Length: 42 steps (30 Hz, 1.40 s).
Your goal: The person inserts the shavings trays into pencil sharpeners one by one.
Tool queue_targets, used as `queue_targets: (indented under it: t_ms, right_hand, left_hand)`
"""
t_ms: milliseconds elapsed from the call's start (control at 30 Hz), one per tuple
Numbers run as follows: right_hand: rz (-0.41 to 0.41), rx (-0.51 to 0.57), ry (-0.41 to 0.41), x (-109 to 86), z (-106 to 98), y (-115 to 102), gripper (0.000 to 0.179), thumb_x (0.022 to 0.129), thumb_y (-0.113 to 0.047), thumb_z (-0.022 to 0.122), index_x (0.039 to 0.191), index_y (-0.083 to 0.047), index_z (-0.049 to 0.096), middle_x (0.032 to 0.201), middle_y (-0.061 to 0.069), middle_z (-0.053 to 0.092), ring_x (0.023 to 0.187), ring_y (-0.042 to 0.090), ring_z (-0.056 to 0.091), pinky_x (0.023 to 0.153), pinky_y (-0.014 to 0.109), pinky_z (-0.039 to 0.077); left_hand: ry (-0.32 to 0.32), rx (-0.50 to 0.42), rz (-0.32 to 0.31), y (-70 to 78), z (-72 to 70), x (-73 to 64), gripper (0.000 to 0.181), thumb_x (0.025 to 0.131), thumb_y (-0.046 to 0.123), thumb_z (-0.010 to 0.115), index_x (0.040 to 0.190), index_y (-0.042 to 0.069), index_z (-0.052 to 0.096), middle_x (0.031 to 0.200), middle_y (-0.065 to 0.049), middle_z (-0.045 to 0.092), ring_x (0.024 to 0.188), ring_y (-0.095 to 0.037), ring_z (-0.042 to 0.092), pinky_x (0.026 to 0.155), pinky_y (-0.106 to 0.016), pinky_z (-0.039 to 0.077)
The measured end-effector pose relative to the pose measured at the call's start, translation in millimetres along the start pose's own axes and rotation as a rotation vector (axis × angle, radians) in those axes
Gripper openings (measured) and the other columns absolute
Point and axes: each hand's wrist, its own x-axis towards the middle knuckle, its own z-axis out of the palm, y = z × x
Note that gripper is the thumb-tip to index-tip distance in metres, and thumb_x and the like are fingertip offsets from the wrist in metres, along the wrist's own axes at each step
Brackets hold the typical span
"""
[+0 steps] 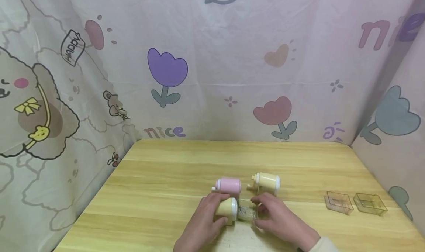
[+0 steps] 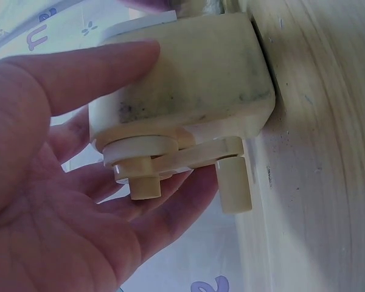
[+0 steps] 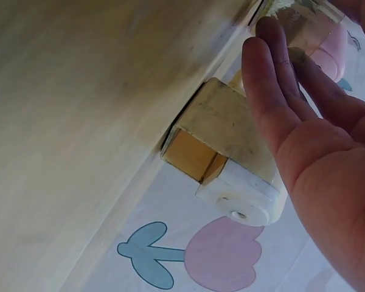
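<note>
My left hand (image 1: 204, 220) grips a pale yellow hand-crank pencil sharpener (image 1: 224, 209) low over the table, fingers and thumb on opposite sides. Its crank handle (image 2: 233, 185) shows in the left wrist view, on the end facing my palm. At the other end sits a see-through shavings drawer (image 1: 246, 213) with dark shavings in it, largely outside the body. My right hand (image 1: 279, 216) pinches the drawer's outer end between thumb and fingers. Just behind stand a pink sharpener (image 1: 230, 185) and a second yellow sharpener (image 1: 268, 182), whose drawer slot gapes in the right wrist view.
Two see-through drawers, one pinkish (image 1: 338, 207) and one yellowish (image 1: 371, 208), lie at the right of the wooden table (image 1: 159, 193). Small dark specks dot the tabletop near my hands. Printed cloth (image 1: 212, 67) hangs along the back and both sides.
</note>
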Motion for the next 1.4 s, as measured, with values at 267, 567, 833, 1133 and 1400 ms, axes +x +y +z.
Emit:
queue_targets:
  t_ms: [267, 567, 833, 1133, 1400]
  right_hand:
    - [0.014, 0.039, 0.005, 1.8, -0.3, -1.9, 0.056, 0.084, -0.023, 0.085, 0.129, 0.002, 0.062, 0.117, 0.006, 0.062, 0.099, 0.017, 0.066, 0.084, 0.029, 0.06]
    - [0.014, 0.045, 0.016, 2.1, 0.4, -1.5, 0.056, 0.084, -0.018, 0.085, 0.13, 0.002, 0.061, 0.12, 0.009, 0.063, 0.099, 0.018, 0.067, 0.084, 0.029, 0.06]
    - [-0.009, 0.013, 0.004, 3.2, -0.8, 0.5, 0.055, 0.083, -0.016, 0.085, 0.13, 0.003, 0.062, 0.121, 0.008, 0.062, 0.097, 0.016, 0.067, 0.083, 0.028, 0.06]
    - [-0.034, 0.005, -0.009, 3.8, -0.5, -1.1, 0.056, 0.081, -0.015, 0.086, 0.129, 0.003, 0.063, 0.117, 0.006, 0.063, 0.094, 0.011, 0.064, 0.081, 0.028, 0.059]
    - [-0.037, 0.011, -0.023, 2.9, 0.8, 0.0, 0.058, 0.081, -0.019, 0.086, 0.129, 0.002, 0.063, 0.116, 0.003, 0.063, 0.094, 0.01, 0.063, 0.08, 0.028, 0.059]
  left_hand:
    - [0.007, 0.008, 0.007, 0.7, 0.5, 1.7, 0.058, 0.086, 0.007, 0.079, 0.14, 0.014, 0.059, 0.146, -0.003, 0.056, 0.134, -0.03, 0.051, 0.112, -0.054, 0.044]
    - [0.036, 0.018, 0.041, -2.1, 7.5, 2.3, 0.061, 0.087, 0.005, 0.078, 0.143, 0.016, 0.058, 0.146, -0.005, 0.055, 0.133, -0.03, 0.052, 0.11, -0.053, 0.046]
    - [0.061, 0.034, 0.042, -2.9, 11.0, 4.3, 0.061, 0.088, 0.006, 0.078, 0.144, 0.017, 0.057, 0.143, -0.004, 0.056, 0.13, -0.028, 0.053, 0.107, -0.052, 0.049]
    - [0.041, 0.04, 0.05, -2.0, 8.0, 3.0, 0.06, 0.089, 0.006, 0.077, 0.143, 0.017, 0.057, 0.146, -0.005, 0.056, 0.133, -0.029, 0.052, 0.109, -0.054, 0.047]
    - [0.013, 0.023, 0.058, -0.8, 8.0, 1.9, 0.06, 0.089, 0.008, 0.077, 0.145, 0.019, 0.056, 0.148, -0.001, 0.054, 0.133, -0.028, 0.051, 0.11, -0.052, 0.046]
